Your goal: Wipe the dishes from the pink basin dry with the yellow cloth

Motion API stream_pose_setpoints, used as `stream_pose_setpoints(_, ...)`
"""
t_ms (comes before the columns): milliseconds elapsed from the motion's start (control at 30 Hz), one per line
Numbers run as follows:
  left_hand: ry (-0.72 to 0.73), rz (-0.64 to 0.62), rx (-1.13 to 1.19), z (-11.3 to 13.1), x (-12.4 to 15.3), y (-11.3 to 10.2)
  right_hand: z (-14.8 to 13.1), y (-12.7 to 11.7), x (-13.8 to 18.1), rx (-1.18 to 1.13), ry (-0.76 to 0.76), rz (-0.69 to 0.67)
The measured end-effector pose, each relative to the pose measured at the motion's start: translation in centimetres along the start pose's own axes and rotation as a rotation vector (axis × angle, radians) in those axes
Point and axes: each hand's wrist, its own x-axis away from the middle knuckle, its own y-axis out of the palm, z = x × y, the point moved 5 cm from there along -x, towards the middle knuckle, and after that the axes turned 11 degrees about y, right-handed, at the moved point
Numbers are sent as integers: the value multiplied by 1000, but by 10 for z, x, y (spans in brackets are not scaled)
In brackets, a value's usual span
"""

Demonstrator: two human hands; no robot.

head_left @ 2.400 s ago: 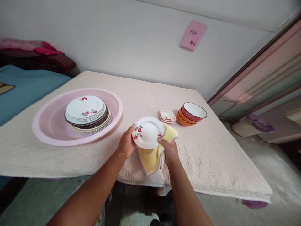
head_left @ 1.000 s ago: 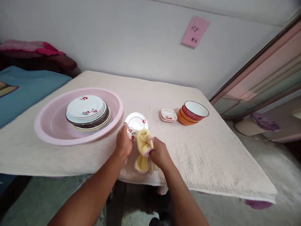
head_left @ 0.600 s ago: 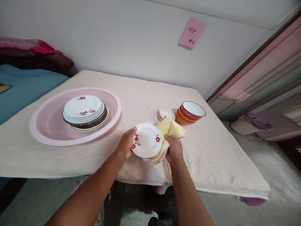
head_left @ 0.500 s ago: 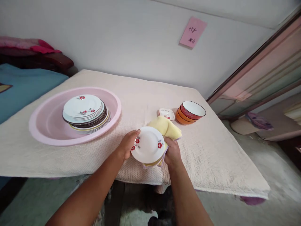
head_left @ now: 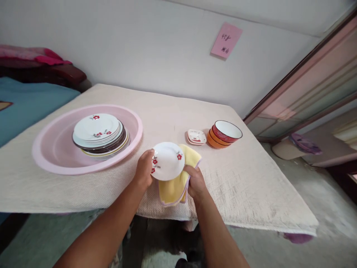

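Over the table's near edge I see a white plate (head_left: 167, 162) with red flowers on its rim. My left hand (head_left: 145, 168) grips its left edge, thumb on top. At the plate's right edge, my right hand (head_left: 196, 181) is closed on a yellow cloth (head_left: 173, 190) with a purple border. The cloth lies behind and under the plate and hangs below it; the right thumb is close to the rim. Left of my hands, a pink basin (head_left: 136, 139) contains a stack of plates (head_left: 96, 128), the top ones white with red flowers.
Small squarish dishes (head_left: 196, 137) sit right of centre, beside a stack of red and orange bowls (head_left: 224, 134). A pale quilted cover (head_left: 251, 186) lies over the table. A pink note (head_left: 226, 40) is on the wall behind. On the floor at right stands a bin (head_left: 291, 146).
The plate has moved left and slightly away from me, with both hands. The yellow cloth has shifted, hanging lower beneath the plate and covering less behind it, so the small dishes show more fully.
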Motion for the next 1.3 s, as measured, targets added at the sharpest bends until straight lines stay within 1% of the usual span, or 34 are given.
stream_pose_setpoints(67, 86, 76, 8, 5, -5, -5, 3, 2, 1, -14, 29, -20)
stream_pose_setpoints(133, 118, 117, -1, 9, -5, -5, 5, 4, 2, -19, 39, -32)
stream_pose_setpoints(233, 132, 144, 4, 18, 0, -1, 8, 8, 2, 7, 26, -52)
stream_pose_setpoints(300, 146, 140, 29, 23, 5, 4, 10, 13, 2, 32, 20, -76)
stream_pose_setpoints(400, 129, 66, 86, 24, 13, 14, 12, 18, 3, 35, 9, -74)
stream_pose_setpoints(500, 64, -67, 171, 18, 17, 23, 6, 16, 4, -18, -36, 23)
stream_pose_setpoints(600, 5, -184, 214, 11, 16, 26, -4, 8, 6, -67, -96, 91)
stream_pose_setpoints(733, -51, -266, 162, 12, 13, 23, -13, -4, 7, -98, -117, 97)
stream_pose_setpoints(833, -102, -289, 78, 15, 15, 22, -14, -11, 6, -102, -85, 52)
stream_pose_setpoints(900, -115, -274, 12, 15, 17, 22, -12, -12, 4, -93, -60, 23)
stream_pose_setpoints(967, -91, -234, -14, 13, 19, 23, -8, -12, 2, -86, -51, 15)
stream_pose_setpoints(1067, 5, -146, 5, 10, 19, 23, 1, -4, -1, -78, -33, -18)
stream_pose_setpoints(1167, 119, -50, 0, 9, 20, 21, 11, 13, 0, -75, 14, -73)
stream_pose_setpoints(1233, 139, -52, 9, 9, 21, 22, 11, 20, 3, -93, 17, -49)
stream_pose_setpoints(1300, 92, -130, 38, 7, 21, 25, 4, 20, 7, -119, -22, 4)
